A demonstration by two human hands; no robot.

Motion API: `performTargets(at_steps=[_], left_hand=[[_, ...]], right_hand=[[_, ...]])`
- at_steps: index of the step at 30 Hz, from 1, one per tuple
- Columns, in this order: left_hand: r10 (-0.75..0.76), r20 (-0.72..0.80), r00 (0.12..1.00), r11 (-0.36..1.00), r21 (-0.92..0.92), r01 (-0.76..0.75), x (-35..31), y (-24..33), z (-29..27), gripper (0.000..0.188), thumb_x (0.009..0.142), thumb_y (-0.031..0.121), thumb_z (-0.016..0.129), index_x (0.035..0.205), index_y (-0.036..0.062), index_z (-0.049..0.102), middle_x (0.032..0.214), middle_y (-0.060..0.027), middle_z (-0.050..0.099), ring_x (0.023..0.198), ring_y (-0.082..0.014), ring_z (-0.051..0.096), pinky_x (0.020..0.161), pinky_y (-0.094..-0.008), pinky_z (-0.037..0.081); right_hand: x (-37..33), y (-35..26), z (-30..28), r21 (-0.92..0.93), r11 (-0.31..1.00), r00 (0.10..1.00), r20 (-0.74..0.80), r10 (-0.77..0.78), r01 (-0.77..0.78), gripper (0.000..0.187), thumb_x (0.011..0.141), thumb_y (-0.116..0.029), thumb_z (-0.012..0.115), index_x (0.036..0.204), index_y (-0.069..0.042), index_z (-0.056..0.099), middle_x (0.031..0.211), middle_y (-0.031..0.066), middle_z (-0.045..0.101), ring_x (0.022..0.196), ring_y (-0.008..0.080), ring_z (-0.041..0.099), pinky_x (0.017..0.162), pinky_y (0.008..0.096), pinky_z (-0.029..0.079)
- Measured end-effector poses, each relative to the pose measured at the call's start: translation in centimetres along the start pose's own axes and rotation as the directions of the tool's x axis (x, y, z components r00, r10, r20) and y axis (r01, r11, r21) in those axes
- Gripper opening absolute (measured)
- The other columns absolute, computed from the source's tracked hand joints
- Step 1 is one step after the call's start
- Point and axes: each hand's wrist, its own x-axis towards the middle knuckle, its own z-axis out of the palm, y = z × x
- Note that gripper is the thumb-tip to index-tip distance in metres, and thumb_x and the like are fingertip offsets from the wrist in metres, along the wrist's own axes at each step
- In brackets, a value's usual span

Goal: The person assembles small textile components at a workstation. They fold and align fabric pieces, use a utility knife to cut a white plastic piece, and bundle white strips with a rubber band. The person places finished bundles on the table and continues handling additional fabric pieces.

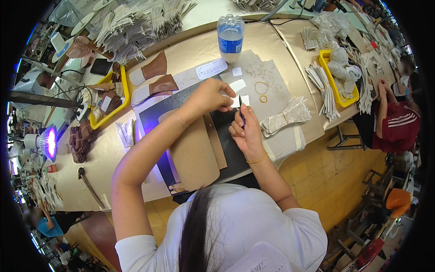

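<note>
My left hand (209,96) is closed, with thumb and fingers pinching the edge of a small white card-like piece (245,100). In my right hand (248,131) is a small pair of dark thread snips (243,119), gripped with the blades against the white piece. Just beyond my fingers lies a second white piece (237,85). Under my hands are a black board (232,152) and a large rounded tan panel (192,158). Two rubber bands (261,88) lie to the right, near a bundle of whitish strips (285,117).
A plastic bottle (230,38) stands at the far side. Yellow trays hold pieces at left (124,90) and right (322,56). Brown and white cut parts (156,68) lie back left. A lit purple lamp (48,143) is at the left. A co-worker in dark red (398,124) sits at right.
</note>
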Motion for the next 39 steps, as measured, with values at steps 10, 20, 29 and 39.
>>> performTargets(at_steps=[10, 20, 29, 39], left_hand=[[0.036, -0.022, 0.999, 0.997, 0.066, -0.035, 0.6, -0.4, 0.2, 0.023, 0.094, 0.007, 0.056, 0.114, -0.0034, 0.062, 0.109, -0.0158, 0.066, 0.086, -0.0167, 0.069, 0.066, -0.0253, 0.057], [0.021, -0.027, 0.999, 0.971, -0.238, -0.027, -0.3, 1.0, -0.1, 0.032, 0.096, 0.014, 0.055, 0.122, -0.0028, 0.047, 0.1, -0.0152, 0.067, 0.072, -0.019, 0.07, 0.057, -0.0249, 0.056], [0.069, -0.025, 0.997, 0.965, -0.252, -0.073, -0.3, 0.9, -0.5, 0.028, 0.094, 0.016, 0.06, 0.115, -0.0009, 0.053, 0.093, -0.0123, 0.069, 0.065, -0.014, 0.068, 0.053, -0.0226, 0.052], [0.057, 0.046, 0.997, 0.986, -0.157, -0.049, -0.7, 1.1, -0.1, 0.023, 0.093, 0.016, 0.06, 0.109, -0.0011, 0.058, 0.088, -0.0103, 0.07, 0.062, -0.013, 0.067, 0.051, -0.023, 0.051]], right_hand=[[-0.3, -0.4, -2.6, 0.246, 0.965, 0.996, 0.058, 0.074, -0.087, 0.03, 0.102, -0.038, 0.044, 0.111, -0.013, 0.057, 0.057, -0.0038, 0.038, 0.037, 0.0061, 0.027, 0.041, 0.0223, 0.024], [-1.2, -1.5, -1.6, -0.077, 0.991, 0.994, 0.021, -0.111, 0.113, 0.022, 0.104, -0.032, 0.041, 0.107, -0.013, 0.051, 0.061, -0.0013, 0.041, 0.038, 0.0056, 0.028, 0.04, 0.022, 0.025], [-0.9, -2.1, -0.4, -0.185, 0.957, 0.97, 0.135, -0.201, 0.224, 0.019, 0.103, -0.027, 0.046, 0.108, -0.009, 0.049, 0.063, -0.0007, 0.042, 0.038, 0.0047, 0.026, 0.039, 0.0204, 0.024], [-0.2, -2.7, 0.2, -0.198, 0.955, 0.973, 0.115, -0.2, 0.22, 0.016, 0.103, -0.029, 0.044, 0.094, -0.017, 0.043, 0.061, -0.002, 0.041, 0.037, 0.0047, 0.027, 0.039, 0.0207, 0.024]])
